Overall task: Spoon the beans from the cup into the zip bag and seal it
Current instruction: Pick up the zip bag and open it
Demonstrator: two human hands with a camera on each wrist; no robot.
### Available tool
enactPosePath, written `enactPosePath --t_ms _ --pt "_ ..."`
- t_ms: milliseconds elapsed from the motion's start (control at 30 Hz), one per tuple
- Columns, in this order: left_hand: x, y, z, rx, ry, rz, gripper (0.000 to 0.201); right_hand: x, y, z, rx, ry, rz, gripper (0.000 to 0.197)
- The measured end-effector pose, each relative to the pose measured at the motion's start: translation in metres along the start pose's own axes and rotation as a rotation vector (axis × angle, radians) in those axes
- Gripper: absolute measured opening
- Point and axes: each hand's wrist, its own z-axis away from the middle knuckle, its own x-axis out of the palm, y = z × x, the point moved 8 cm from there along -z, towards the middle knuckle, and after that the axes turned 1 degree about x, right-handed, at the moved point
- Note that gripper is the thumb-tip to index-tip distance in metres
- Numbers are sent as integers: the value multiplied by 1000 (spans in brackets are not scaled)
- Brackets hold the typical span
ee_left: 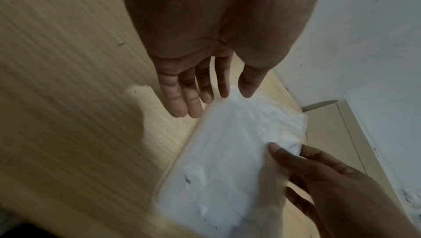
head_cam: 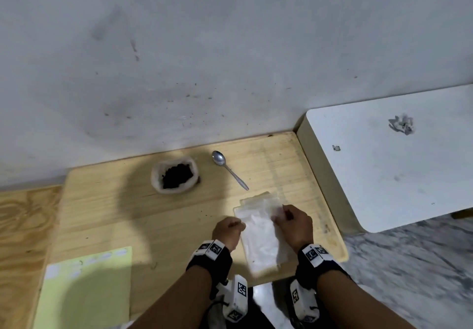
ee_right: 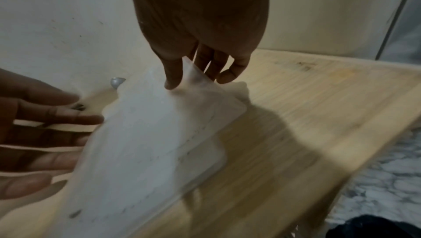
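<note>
A pale wooden table [head_cam: 158, 221] stands against a scuffed grey wall. Nearest the person, a cloudy zip bag [head_cam: 259, 228] lies flat at the table's front edge. The right hand [head_cam: 294, 222] pinches the bag's right side near the mouth between thumb and fingers. The left hand [head_cam: 227, 230] hovers at the bag's left edge, fingers straight and slightly apart, holding nothing; whether they touch the plastic is blurred. Farther back lies a steel spoon [head_cam: 227, 168], and left of it a white cup [head_cam: 175, 175] of dark beans. The mouth probably needs opening first: each hand should take one lip and pull gently apart.
</note>
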Motion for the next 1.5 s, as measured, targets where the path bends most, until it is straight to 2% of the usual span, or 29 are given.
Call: enactPosePath --t_ms 33,67,100,200,267,300,367,433,500,567,633,733,767,800,933,1067,1133,1267,1400,1500 --pt "-2 5 1 31 3 -54 7 -5 -4 0 -24 5 -47 7" --pt "-5 12 2 80 18 -87 9 -10 -12 1 -44 -17 -118 6" --pt "-9 21 5 131 34 -74 14 -13 -21 4 -50 -59 -213 15" --pt "-24 50 17 230 45 126 31 -18 -61 17 -52 -251 -453 10" --pt "-37 75 26 279 15 238 13 -15 -90 27 -89 -375 -458 4" --pt "-46 86 30 322 9 250 11 -12 -103 32 -99 -434 -418 5" --pt "-69 112 39 434 1 169 23 -4 -131 41 -133 -507 -365 14" --pt "-93 138 52 549 -22 34 22 -3 -165 44 -184 -493 -405 21" --pt "-117 159 65 638 -32 -130 16 3 -199 48 -243 -506 -397 19" --pt "-136 177 74 693 -13 -315 14 18 -224 53 -284 -590 -253 12" --pt "-161 189 85 755 93 -432 4 38 -244 61 -292 -655 -154 10" --pt "-204 193 102 855 502 -547 26 55 -268 62 -283 -558 -222 13" --pt "-215 191 108 856 597 -518 23 60 -277 64 -293 -510 -261 14" --pt "-221 187 112 839 613 -444 19 64 -282 66 -303 -478 -290 14" --pt "-223 165 100 651 380 -96 23 87 -302 81 -363 -499 -302 14" --pt "-226 144 93 526 275 317 24 98 -305 85 -383 -586 -303 17" --pt "-228 138 91 484 230 425 19 100 -307 89 -391 -653 -299 17" --pt "-233 135 95 431 216 387 15 100 -307 93 -387 -721 -256 9" --pt "-234 135 98 427 256 303 13 99 -309 101 -414 -709 -206 6" --pt "-231 134 98 412 252 308 16 96 -312 102 -483 -636 -182 14"
